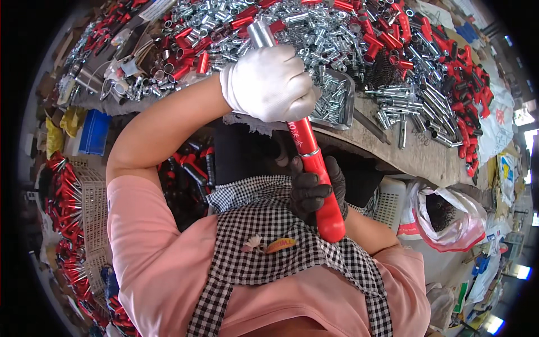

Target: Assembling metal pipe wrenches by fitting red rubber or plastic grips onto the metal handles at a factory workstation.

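I hold a long tool with a red grip and a silver metal tube end, tilted between my chest and the bench. My left hand, in a white glove, is closed around the upper part where the tube meets the red grip. My right hand, in a black glove, clasps the lower red grip close to my checked apron. The tube end sticks up above the white glove, over the pile of parts.
The workbench carries heaps of silver metal tubes and red sleeves, with a metal tray behind my left hand. Baskets of red-handled parts and a blue bin stand left. A white basket and plastic bag sit right.
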The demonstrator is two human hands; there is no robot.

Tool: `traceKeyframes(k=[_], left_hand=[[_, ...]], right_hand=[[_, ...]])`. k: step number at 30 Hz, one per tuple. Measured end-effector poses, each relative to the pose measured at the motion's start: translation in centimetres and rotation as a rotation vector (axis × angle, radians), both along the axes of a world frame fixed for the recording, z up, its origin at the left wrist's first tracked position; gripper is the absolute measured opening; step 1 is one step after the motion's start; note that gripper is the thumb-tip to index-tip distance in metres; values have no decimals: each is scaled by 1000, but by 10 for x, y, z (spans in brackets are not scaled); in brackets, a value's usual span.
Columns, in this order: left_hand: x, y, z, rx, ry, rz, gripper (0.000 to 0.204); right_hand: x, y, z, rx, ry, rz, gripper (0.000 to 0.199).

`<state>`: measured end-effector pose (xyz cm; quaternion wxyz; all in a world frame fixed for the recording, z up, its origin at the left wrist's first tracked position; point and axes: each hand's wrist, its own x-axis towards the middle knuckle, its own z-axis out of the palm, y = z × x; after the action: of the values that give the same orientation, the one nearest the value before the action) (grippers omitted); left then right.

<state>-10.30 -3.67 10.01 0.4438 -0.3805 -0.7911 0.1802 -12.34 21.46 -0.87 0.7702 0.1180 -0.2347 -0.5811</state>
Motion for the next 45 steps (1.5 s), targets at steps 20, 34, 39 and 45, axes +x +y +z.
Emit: traceKeyframes(k=[20, 34, 39, 45], left_hand=[[0, 14, 37, -115, 96, -92, 32], [8, 18, 35, 216, -1106, 696, 33], [5, 17, 13, 283, -1840, 661, 30], [32, 36, -29, 204, -818, 699, 10]], right_hand=[[7, -6, 5, -157, 13, -130, 73], [-62, 20, 9, 246, 845, -339, 68], [-61, 26, 3, 283, 1018, -140, 58], [-42, 27, -15, 310, 549, -163, 59]])
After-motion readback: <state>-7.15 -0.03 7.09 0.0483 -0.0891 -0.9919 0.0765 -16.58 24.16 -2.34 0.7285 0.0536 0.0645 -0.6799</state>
